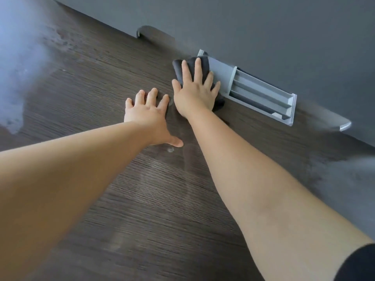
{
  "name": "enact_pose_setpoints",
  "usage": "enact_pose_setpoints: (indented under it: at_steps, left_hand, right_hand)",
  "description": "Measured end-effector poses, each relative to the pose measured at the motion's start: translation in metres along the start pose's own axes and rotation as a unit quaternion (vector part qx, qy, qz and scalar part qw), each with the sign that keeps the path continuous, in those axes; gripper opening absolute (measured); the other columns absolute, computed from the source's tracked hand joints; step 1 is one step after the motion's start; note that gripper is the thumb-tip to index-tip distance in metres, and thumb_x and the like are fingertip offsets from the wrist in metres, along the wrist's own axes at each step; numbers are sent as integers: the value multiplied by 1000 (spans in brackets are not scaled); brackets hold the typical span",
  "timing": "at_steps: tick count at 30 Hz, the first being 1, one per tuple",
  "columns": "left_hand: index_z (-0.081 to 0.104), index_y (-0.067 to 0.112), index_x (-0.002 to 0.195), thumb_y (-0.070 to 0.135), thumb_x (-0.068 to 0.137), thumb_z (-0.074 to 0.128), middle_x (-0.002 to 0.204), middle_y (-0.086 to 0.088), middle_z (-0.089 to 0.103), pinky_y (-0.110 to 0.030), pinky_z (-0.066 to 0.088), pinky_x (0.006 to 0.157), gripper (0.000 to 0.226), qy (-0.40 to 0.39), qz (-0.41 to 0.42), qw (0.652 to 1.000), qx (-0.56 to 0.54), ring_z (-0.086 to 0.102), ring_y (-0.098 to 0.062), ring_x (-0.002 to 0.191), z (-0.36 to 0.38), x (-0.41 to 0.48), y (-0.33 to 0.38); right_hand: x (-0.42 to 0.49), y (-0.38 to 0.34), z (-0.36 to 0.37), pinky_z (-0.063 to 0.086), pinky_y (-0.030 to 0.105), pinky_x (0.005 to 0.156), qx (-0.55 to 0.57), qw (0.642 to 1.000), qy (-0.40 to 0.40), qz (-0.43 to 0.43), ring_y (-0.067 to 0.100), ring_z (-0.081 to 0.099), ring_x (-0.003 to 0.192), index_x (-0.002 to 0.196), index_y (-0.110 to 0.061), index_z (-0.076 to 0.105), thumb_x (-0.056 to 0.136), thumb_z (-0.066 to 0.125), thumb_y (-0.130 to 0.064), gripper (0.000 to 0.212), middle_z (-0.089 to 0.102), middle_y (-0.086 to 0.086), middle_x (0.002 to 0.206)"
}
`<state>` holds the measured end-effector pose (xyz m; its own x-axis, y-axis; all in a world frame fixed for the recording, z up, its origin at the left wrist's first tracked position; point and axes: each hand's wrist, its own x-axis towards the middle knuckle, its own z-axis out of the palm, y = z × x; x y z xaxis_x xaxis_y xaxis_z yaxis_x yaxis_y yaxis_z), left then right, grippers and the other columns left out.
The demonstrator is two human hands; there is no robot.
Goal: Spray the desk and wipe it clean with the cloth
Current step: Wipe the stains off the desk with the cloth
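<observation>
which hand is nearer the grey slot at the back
Right. The right hand presses the cloth at the left end of the grey slot; the left hand rests on the desk, farther left.

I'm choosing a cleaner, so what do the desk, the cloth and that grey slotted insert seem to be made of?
Desk: probably wood-grain laminate, dark brown, matte; fine even grain lines. Cloth: soft dark fabric, perhaps microfibre; it bunches in folds. Insert: grey moulded plastic, matte, by its thin even ribs.
</observation>
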<state>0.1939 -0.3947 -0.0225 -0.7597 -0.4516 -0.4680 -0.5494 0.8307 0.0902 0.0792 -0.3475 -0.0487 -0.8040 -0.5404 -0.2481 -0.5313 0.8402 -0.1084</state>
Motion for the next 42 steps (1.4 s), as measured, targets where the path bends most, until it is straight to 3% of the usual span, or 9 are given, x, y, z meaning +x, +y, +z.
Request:
enact_pose_setpoints:
  at_steps: [4,10,15,19,22,25,29,36,42]
  left_hand:
    - [1,27,150,82,53,61,158,-5,-2,-52,9,116,126,16,9,1000,-5,-2,-32,144,2,1,-2]
    - [-1,25,150,82,55,60,158,-5,-4,-51,7,117,126,12,14,1000,-3,-4,-33,144,2,0,-3]
    - [12,22,149,70,63,66,157,-3,6,-46,11,117,113,34,32,997,-60,2,-30,144,1,-3,-10]
    - [36,17,140,42,81,62,148,0,24,-39,31,108,70,86,38,983,-159,17,-25,138,-3,-10,-36]
    - [44,18,133,30,83,57,143,-5,30,-39,30,105,53,130,17,981,-146,19,-29,134,0,-19,-52]
    - [42,16,133,31,83,55,144,-7,29,-38,25,107,54,141,-23,984,-110,21,-30,132,2,-30,-67]
    - [34,16,138,43,84,54,146,-8,22,-40,21,111,63,109,-59,988,-92,18,-31,134,6,-39,-93]
    - [18,19,147,58,86,50,151,-8,17,-40,22,111,79,63,-37,996,-52,16,-32,137,5,-36,-105]
    - [14,19,149,58,86,50,153,-7,14,-40,22,113,83,57,-26,996,-62,13,-32,138,5,-37,-109]
  right_hand:
    - [-32,13,11,0,54,116,-11,999,25,-45,34,-5,145,150,-40,3,99,18,-52,54,-7,-6,160]
    - [9,-2,3,-2,56,115,-8,1000,20,13,34,-4,146,150,-38,0,101,14,-49,52,-9,-5,160]
    - [-59,37,17,6,51,117,-25,990,51,-128,30,5,146,150,-39,15,101,23,-46,50,6,-8,160]
    - [-54,52,12,3,51,117,-33,998,41,-20,30,3,146,150,-39,11,101,19,-46,50,1,-8,160]
    - [-30,1,13,1,54,116,0,998,43,54,33,-2,146,150,-39,4,101,15,-48,52,-6,-7,160]
    - [-42,-50,21,-1,54,116,12,998,35,-56,33,-2,146,150,-39,8,101,18,-47,51,-3,-8,160]
    - [-71,-25,27,10,52,115,-16,958,33,-284,31,13,145,147,-39,27,98,26,-47,49,17,-8,158]
    - [1,-61,11,0,54,116,41,994,43,92,32,-5,146,150,-39,3,101,12,-45,50,-7,-8,160]
    - [-35,-78,20,2,49,116,-13,970,10,-244,28,2,147,149,-39,17,100,27,-46,50,5,-10,160]
